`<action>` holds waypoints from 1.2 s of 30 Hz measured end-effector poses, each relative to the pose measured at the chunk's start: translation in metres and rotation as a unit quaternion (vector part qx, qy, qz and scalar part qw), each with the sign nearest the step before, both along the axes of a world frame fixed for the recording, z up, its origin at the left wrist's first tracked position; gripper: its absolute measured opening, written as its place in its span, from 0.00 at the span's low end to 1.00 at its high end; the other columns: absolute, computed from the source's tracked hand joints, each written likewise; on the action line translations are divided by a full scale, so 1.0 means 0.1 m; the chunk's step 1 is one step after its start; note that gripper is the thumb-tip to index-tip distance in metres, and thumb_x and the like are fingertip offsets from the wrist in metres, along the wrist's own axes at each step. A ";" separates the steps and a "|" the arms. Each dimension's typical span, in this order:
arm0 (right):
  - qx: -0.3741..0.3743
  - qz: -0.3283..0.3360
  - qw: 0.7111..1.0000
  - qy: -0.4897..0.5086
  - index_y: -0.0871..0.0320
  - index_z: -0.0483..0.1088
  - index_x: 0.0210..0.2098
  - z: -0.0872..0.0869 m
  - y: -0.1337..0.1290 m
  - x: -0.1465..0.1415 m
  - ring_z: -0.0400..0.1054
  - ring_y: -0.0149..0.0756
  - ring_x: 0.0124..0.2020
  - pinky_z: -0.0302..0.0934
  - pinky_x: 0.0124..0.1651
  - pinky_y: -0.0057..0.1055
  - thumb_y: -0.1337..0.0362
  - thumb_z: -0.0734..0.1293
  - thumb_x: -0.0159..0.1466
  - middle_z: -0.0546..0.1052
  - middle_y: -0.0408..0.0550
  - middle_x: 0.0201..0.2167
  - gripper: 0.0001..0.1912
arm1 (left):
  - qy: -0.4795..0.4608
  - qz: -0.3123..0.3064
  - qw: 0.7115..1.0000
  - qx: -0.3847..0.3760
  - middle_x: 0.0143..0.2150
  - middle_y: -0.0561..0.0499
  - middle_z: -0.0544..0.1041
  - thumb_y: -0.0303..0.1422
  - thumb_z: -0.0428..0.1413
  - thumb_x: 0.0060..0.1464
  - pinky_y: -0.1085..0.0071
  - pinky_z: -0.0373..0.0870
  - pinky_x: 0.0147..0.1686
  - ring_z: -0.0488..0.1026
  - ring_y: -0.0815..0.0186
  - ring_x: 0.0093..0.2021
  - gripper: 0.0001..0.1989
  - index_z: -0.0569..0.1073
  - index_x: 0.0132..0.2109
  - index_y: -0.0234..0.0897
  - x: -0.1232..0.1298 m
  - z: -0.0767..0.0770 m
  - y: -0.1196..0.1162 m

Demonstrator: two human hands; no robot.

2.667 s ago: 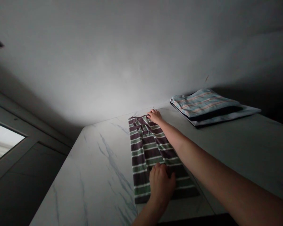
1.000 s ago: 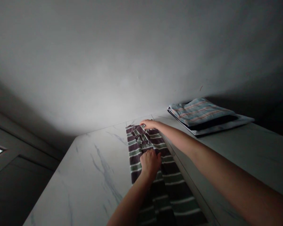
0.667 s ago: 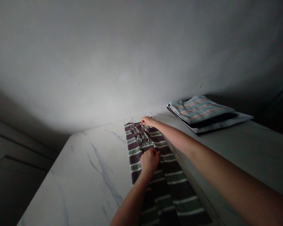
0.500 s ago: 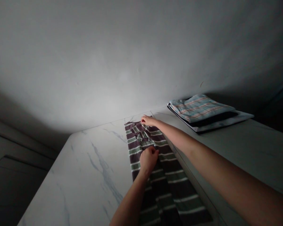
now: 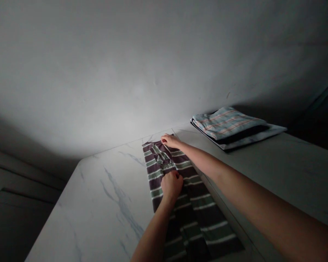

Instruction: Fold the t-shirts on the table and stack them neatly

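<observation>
Your **striped knit shirt** [image 5: 202,214], dark plum with sage-green and white bands, lies flat on the pale **marble worktop** [image 5: 98,214]. Its long axis runs from the far end, near the worktop's back corner, down toward you and slightly right, and its lower end passes out of view at the bottom of the frame.

Your **right hand** [image 5: 170,141] is at the far edge with its fingers drawn close together, but you can't tell from this view whether they pinch cloth. Your **left hand** [image 5: 171,185] is curled on the shirt's middle, just below the **pocket** [image 5: 162,158]. Its fingers are hidden, so a pinch there can't be confirmed either.

The main risk is uneven tension: if one hand pulls harder, the shirt could skew off its line or pucker around the pocket. If either hand has only a shallow hold, the cloth could slip free. The right long edge also sits near the **slab seam** [image 5: 207,177], so a sideways drag could push it across. Well beyond your right arm, keep clear of the **folded stack of striped cloth** [image 5: 226,123].
</observation>
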State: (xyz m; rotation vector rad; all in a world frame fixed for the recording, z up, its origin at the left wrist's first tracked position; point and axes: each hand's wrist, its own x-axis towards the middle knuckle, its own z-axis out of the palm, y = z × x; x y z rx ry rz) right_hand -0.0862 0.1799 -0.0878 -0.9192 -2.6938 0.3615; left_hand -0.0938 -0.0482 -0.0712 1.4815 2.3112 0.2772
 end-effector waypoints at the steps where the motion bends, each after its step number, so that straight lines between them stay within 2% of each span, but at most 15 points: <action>1: 0.004 -0.012 1.000 -0.001 0.58 0.73 0.40 0.02 -0.04 0.00 0.70 0.34 0.39 0.59 0.41 0.26 0.69 0.63 0.68 0.75 0.51 0.45 0.07 | 0.005 -0.001 1.000 0.001 0.42 0.45 0.82 0.31 0.50 0.59 0.68 0.68 0.39 0.79 0.56 0.44 0.12 0.80 0.40 0.41 0.00 0.00 0.00; 5: 0.020 -0.054 0.998 0.004 0.60 0.72 0.44 0.22 -0.33 0.06 0.69 0.39 0.46 0.61 0.45 0.29 0.67 0.62 0.69 0.73 0.56 0.49 0.08 | 0.021 -0.004 1.000 0.006 0.43 0.45 0.82 0.33 0.50 0.61 0.66 0.69 0.42 0.78 0.56 0.46 0.12 0.78 0.42 0.41 0.01 -0.02 0.01; 7: 0.032 -0.064 0.997 0.016 0.60 0.71 0.46 0.33 -0.64 0.24 0.68 0.41 0.49 0.60 0.48 0.31 0.66 0.61 0.70 0.73 0.57 0.50 0.09 | 0.015 -0.010 1.000 0.002 0.44 0.44 0.82 0.34 0.50 0.61 0.66 0.70 0.44 0.78 0.56 0.47 0.11 0.77 0.43 0.40 -0.01 -0.01 0.01; 9: 0.042 -0.053 0.997 0.026 0.58 0.71 0.44 0.38 -1.08 0.56 0.68 0.41 0.47 0.61 0.47 0.32 0.65 0.60 0.70 0.74 0.54 0.47 0.09 | 0.004 -0.029 1.000 -0.002 0.46 0.43 0.81 0.35 0.51 0.62 0.66 0.70 0.46 0.77 0.56 0.49 0.12 0.76 0.47 0.38 -0.05 0.02 0.03; 11: 0.031 -0.021 0.999 0.014 0.55 0.71 0.38 0.35 -1.64 0.95 0.70 0.40 0.39 0.61 0.41 0.33 0.62 0.62 0.69 0.76 0.50 0.40 0.07 | -0.001 -0.053 0.999 -0.003 0.48 0.41 0.80 0.36 0.51 0.62 0.67 0.69 0.47 0.76 0.56 0.51 0.14 0.74 0.50 0.35 -0.10 0.04 0.06; 14: -0.010 0.051 0.999 -0.004 0.52 0.70 0.37 0.20 -2.45 1.51 0.70 0.37 0.34 0.61 0.34 0.33 0.58 0.68 0.64 0.77 0.48 0.38 0.06 | 0.017 -0.047 0.999 0.003 0.49 0.39 0.80 0.35 0.50 0.62 0.66 0.69 0.49 0.76 0.55 0.52 0.15 0.75 0.49 0.34 -0.19 0.07 0.20; 16: -0.027 0.036 0.999 -0.011 0.53 0.70 0.39 0.08 -2.85 1.74 0.71 0.37 0.34 0.62 0.33 0.33 0.58 0.71 0.61 0.76 0.49 0.40 0.09 | 0.026 -0.017 0.999 0.008 0.49 0.40 0.80 0.35 0.50 0.61 0.66 0.70 0.47 0.76 0.54 0.52 0.14 0.77 0.48 0.35 -0.23 0.08 0.33; 18: -0.031 -0.003 0.999 -0.018 0.56 0.70 0.40 -0.03 -3.08 1.84 0.71 0.40 0.37 0.63 0.36 0.34 0.60 0.71 0.60 0.76 0.51 0.41 0.11 | 0.029 0.002 1.000 0.012 0.49 0.40 0.81 0.35 0.52 0.59 0.67 0.70 0.45 0.77 0.54 0.51 0.13 0.78 0.46 0.36 -0.24 0.07 0.46; 21: -0.032 -0.037 0.999 -0.009 0.60 0.71 0.41 -0.13 -3.21 1.86 0.70 0.46 0.43 0.66 0.43 0.39 0.61 0.73 0.58 0.75 0.54 0.43 0.14 | 0.037 0.026 0.999 0.026 0.49 0.38 0.80 0.37 0.54 0.57 0.67 0.71 0.43 0.77 0.52 0.50 0.14 0.79 0.45 0.35 -0.21 0.02 0.60; 24: -0.036 -0.044 0.998 0.020 0.61 0.71 0.42 -0.18 -3.25 1.89 0.69 0.47 0.45 0.65 0.48 0.43 0.61 0.73 0.57 0.74 0.56 0.44 0.16 | 0.043 0.059 0.996 0.049 0.50 0.36 0.80 0.38 0.54 0.57 0.66 0.71 0.41 0.77 0.51 0.50 0.15 0.78 0.46 0.34 -0.17 -0.04 0.64; 28: -0.055 -0.034 0.997 0.046 0.61 0.71 0.40 -0.21 -3.27 1.97 0.67 0.46 0.44 0.65 0.47 0.42 0.62 0.72 0.57 0.73 0.54 0.42 0.14 | 0.032 0.083 0.993 0.078 0.45 0.38 0.82 0.34 0.55 0.54 0.66 0.71 0.38 0.79 0.52 0.46 0.12 0.79 0.42 0.35 -0.19 -0.10 0.64; 32: -0.083 -0.034 0.993 0.070 0.60 0.71 0.41 -0.25 -3.27 2.00 0.66 0.45 0.45 0.64 0.49 0.41 0.63 0.71 0.57 0.72 0.53 0.43 0.14 | 0.024 0.096 0.990 0.098 0.38 0.42 0.83 0.31 0.54 0.52 0.68 0.70 0.34 0.80 0.55 0.41 0.09 0.79 0.36 0.37 -0.27 -0.09 0.66; 36: -0.114 -0.033 0.990 0.077 0.61 0.71 0.41 -0.22 -3.25 2.04 0.66 0.45 0.46 0.63 0.50 0.41 0.62 0.72 0.58 0.72 0.53 0.44 0.14 | 0.045 0.090 0.990 0.103 0.40 0.43 0.82 0.29 0.54 0.52 0.68 0.70 0.35 0.79 0.55 0.42 0.09 0.78 0.38 0.37 -0.30 -0.06 0.66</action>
